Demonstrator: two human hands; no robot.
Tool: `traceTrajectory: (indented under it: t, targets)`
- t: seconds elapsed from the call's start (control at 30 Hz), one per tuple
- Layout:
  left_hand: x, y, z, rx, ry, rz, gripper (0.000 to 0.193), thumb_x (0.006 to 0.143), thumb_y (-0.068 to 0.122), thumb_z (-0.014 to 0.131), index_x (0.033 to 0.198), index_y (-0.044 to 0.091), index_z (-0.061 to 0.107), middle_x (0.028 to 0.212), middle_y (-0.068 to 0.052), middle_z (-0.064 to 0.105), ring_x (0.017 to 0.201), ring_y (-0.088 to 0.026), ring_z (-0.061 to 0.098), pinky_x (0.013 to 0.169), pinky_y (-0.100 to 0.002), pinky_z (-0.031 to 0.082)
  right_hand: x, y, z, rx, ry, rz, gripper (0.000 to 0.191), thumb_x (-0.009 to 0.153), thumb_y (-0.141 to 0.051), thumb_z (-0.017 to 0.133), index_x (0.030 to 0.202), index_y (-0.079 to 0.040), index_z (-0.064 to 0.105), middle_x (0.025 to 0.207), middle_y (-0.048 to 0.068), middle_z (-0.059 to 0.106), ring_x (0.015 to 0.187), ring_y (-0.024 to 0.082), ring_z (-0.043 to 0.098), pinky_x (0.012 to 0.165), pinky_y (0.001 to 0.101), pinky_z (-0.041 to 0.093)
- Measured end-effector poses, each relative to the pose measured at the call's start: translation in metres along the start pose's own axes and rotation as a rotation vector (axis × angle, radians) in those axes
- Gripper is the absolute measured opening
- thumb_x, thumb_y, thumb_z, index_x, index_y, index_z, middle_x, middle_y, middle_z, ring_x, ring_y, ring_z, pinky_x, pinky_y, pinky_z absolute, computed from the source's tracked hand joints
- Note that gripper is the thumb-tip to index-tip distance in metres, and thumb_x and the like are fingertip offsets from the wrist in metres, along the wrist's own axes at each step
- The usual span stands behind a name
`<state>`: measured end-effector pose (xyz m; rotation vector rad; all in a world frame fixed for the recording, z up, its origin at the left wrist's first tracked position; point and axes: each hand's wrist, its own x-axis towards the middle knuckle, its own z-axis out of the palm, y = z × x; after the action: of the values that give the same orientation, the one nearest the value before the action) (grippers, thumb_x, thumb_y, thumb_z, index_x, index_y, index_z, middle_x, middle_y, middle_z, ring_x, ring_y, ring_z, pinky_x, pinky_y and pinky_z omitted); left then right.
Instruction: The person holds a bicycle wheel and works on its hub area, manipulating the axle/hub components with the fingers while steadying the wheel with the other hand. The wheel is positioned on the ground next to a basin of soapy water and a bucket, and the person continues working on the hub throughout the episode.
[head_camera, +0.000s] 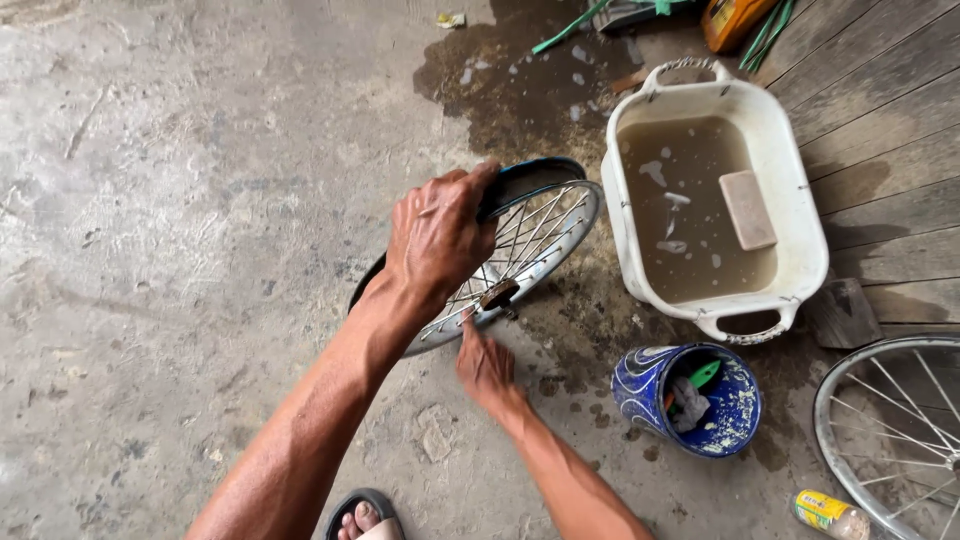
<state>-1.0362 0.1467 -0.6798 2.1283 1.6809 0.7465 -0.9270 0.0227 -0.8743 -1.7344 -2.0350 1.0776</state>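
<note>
Single head-worn view, looking steeply down (slightly forward), close above both arms, concrete floor (200, 200) filling the frame

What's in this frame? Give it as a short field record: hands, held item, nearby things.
left hand: grips top of tyre on bicycle wheel, held upright
right hand: low beside the wheel, fingers toward its hub
basin: white, murky water, a block floating in it
bucket: blue, tilted, holds rag and green tool
second wheel: bare rim, right edge
floor: concrete, wet near basin
</note>
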Motion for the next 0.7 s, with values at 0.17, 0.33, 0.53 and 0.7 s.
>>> traceTrajectory:
  t: [0.17,0.33,0.53,0.7]
  targets:
    - [0.009,0.0,-0.004,-0.111,-0.089,-0.035,0.035,0.084,0.011,0.064,0.119,0.016,0.068,0.09,-0.012,0.073,0.065,-0.031,0.071,0.053,-0.045,0.055,0.002,0.001,-0.006,-0.102,-0.032,0.006,0.056,0.106,-0.02,0.031,0.158,0.001,0.03,0.046,-0.003,0.038,0.034,0.011,0.034,0.028,0.0304,0.027]
    - [0.009,0.008,-0.006,0.019,-0.066,-0.008,0.025,0.087,0.011,0.067,0.111,0.014,0.07,0.088,-0.012,0.073,0.066,-0.033,0.068,0.054,-0.048,0.051,-0.003,-0.001,-0.009,-0.037,-0.036,0.014,0.059,0.105,-0.022,0.03,0.158,0.004,0.029,0.043,-0.003,0.037,0.033,0.011,0.033,0.028,0.0304,0.027]
    - [0.012,0.004,-0.006,-0.02,-0.124,-0.06,0.027,0.085,0.01,0.066,0.111,0.016,0.069,0.089,-0.01,0.073,0.067,-0.032,0.069,0.055,-0.047,0.053,-0.007,0.0,-0.007,0.017,-0.055,0.048,0.054,0.106,-0.02,0.03,0.157,-0.001,0.034,0.045,-0.001,0.04,0.033,0.012,0.035,0.026,0.0302,0.031]
    - [0.006,0.002,-0.006,-0.001,-0.072,0.038,0.03,0.085,0.009,0.069,0.114,0.015,0.071,0.089,-0.012,0.073,0.069,-0.034,0.068,0.058,-0.047,0.052,0.001,0.007,-0.003,0.076,-0.029,0.04,0.054,0.106,-0.016,0.036,0.159,-0.011,0.042,0.055,0.011,0.061,0.037,0.007,0.04,0.03,0.0257,0.035]
